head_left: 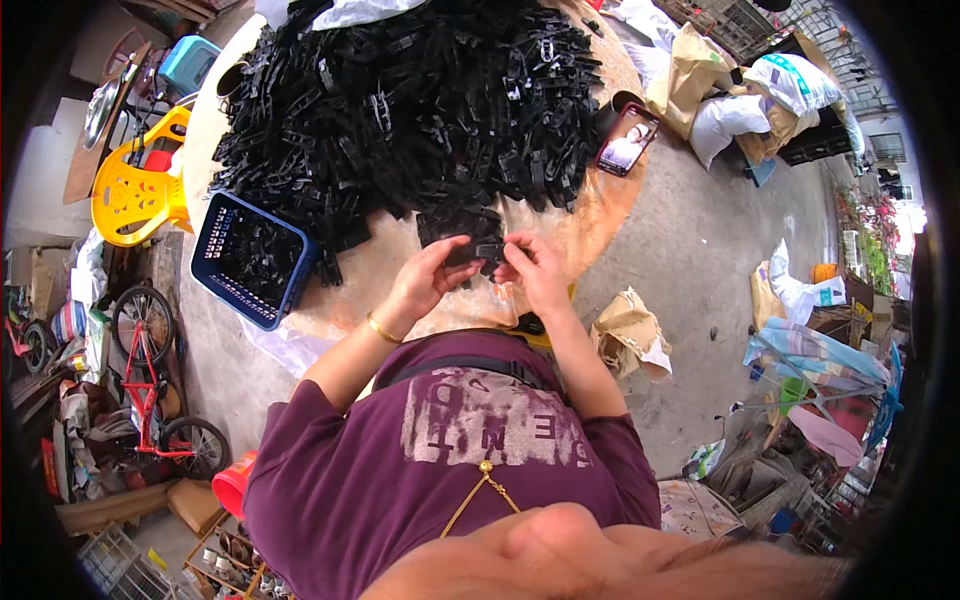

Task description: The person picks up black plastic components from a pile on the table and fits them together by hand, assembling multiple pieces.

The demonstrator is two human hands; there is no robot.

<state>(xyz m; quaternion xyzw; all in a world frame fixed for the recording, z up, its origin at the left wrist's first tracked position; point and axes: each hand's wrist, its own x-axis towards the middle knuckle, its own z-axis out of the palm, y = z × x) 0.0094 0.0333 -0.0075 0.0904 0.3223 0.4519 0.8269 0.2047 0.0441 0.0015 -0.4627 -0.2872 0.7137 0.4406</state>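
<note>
My left hand (428, 276) and my right hand (536, 270) meet at the near edge of a round table. Between them is a small black plastic piece (488, 250), pinched by the fingertips of both hands; its exact kind is too small to make out. Just beyond my fingers starts a large heap of black plastic pieces (410, 110), long and narrow like clips, spread over most of the table. On the left of my hands, a blue plastic basket (292, 290) holds more black pieces.
A phone (628, 140) with a lit screen leans at the table's right side. Beige covering shows on the tabletop (590, 215). A yellow chair (140, 180) and a red bicycle (145, 400) stand at left. Crumpled brown paper bag (632, 335) lies on the floor at right.
</note>
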